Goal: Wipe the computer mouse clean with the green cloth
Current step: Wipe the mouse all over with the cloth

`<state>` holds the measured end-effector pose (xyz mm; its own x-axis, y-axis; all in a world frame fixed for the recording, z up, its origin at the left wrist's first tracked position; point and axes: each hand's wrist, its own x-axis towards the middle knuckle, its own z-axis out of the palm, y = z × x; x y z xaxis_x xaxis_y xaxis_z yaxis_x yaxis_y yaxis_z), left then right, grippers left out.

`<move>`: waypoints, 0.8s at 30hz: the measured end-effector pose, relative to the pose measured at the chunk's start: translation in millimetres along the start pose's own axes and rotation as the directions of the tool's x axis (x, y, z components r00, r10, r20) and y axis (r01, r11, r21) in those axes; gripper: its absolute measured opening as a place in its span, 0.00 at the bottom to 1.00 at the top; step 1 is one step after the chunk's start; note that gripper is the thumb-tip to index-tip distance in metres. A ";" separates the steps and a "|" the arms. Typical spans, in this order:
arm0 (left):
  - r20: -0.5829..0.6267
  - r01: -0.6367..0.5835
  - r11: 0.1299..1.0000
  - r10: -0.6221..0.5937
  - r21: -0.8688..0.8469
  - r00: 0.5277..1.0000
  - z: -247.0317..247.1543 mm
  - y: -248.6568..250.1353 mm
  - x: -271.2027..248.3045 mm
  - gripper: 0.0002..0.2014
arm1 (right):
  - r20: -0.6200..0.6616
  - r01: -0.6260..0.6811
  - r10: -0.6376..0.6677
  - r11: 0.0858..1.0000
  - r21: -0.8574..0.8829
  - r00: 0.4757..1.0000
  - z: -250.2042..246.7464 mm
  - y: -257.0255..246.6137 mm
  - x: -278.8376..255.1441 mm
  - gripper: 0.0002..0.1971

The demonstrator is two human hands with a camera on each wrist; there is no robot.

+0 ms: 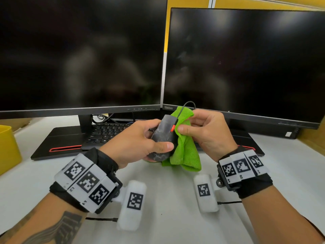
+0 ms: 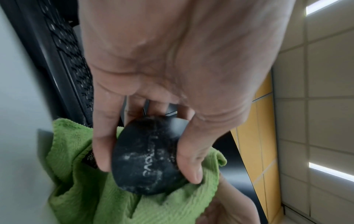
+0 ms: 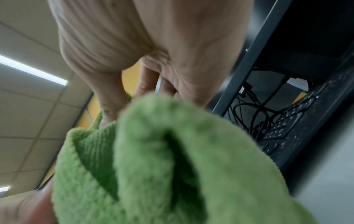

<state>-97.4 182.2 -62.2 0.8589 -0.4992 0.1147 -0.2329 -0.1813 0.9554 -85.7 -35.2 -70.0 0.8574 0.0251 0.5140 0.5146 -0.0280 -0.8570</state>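
A black wired mouse (image 1: 162, 136) with a red scroll wheel and whitish smudges is lifted off the desk. My left hand (image 1: 139, 143) grips it from the left, thumb across its rear. The left wrist view shows the smudged mouse (image 2: 145, 159) between thumb and fingers. My right hand (image 1: 204, 131) holds the green cloth (image 1: 184, 152), with the thumb pressing it against the mouse's right side near the wheel. The cloth hangs down below both hands. In the right wrist view the cloth (image 3: 162, 159) fills the lower frame and hides the mouse.
Two dark monitors (image 1: 246, 64) stand close behind the hands. A black keyboard (image 1: 107, 132) lies under the left monitor. A yellow bin (image 1: 8, 148) sits at the left edge. The white desk (image 1: 167, 208) stretches below my wrists. The mouse cable (image 1: 189, 103) loops upward.
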 end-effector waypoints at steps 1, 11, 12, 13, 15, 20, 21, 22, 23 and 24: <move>-0.001 -0.001 1.000 0.001 0.007 1.000 0.8 0.2 0.4 0.20 | -0.011 0.000 0.000 1.000 -0.004 1.000 1.0 -1.8 -0.9 0.21; 0.012 0.026 0.999 -0.027 0.018 1.000 -5.3 3.4 -0.8 0.21 | -0.022 -0.040 0.040 0.999 -0.009 0.999 -1.6 -2.4 0.6 0.11; 0.012 0.030 0.999 -0.030 0.011 0.999 -6.2 3.3 -0.8 0.21 | -0.015 -0.028 0.028 1.000 -0.006 1.000 -1.3 -1.5 0.8 0.12; 0.011 0.032 0.999 -0.032 0.007 0.999 -6.6 3.1 -0.9 0.21 | -0.004 -0.012 0.012 1.000 -0.005 1.000 -0.5 -0.4 1.1 0.14; 0.010 0.030 1.000 -0.030 0.007 0.999 -5.8 1.7 -0.7 0.21 | 0.016 0.009 -0.009 1.000 -0.013 1.000 1.5 1.6 1.2 0.17; 0.004 0.006 0.999 -0.006 0.035 1.000 -0.7 -2.5 2.6 0.20 | -0.015 -0.017 0.017 1.000 0.007 1.000 2.9 1.5 -0.2 0.20; 0.003 0.004 0.999 -0.004 0.041 1.000 -0.5 -3.3 2.9 0.20 | -0.029 -0.027 0.028 1.000 0.008 0.999 3.1 0.8 -0.6 0.20; 0.002 0.003 0.999 -0.003 0.045 1.000 -0.6 -4.0 3.1 0.19 | -0.038 -0.035 0.035 0.999 0.002 0.999 3.2 0.0 -0.9 0.21; 0.002 0.004 0.999 -0.005 0.046 1.000 -1.0 -4.2 2.9 0.20 | -0.041 -0.041 0.040 0.999 -0.009 0.998 3.0 -0.1 -0.8 0.21; 0.003 0.007 0.999 -0.007 0.043 1.000 -1.8 -4.5 2.6 0.20 | -0.036 -0.045 0.044 0.999 -0.022 0.998 2.2 -0.2 -0.6 0.21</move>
<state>-93.3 183.2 -65.7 0.8589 -0.5009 0.1069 -0.2462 -0.2207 0.9438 -86.3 -33.0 -70.3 0.8791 -0.0119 0.4765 0.4754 -0.0508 -0.8783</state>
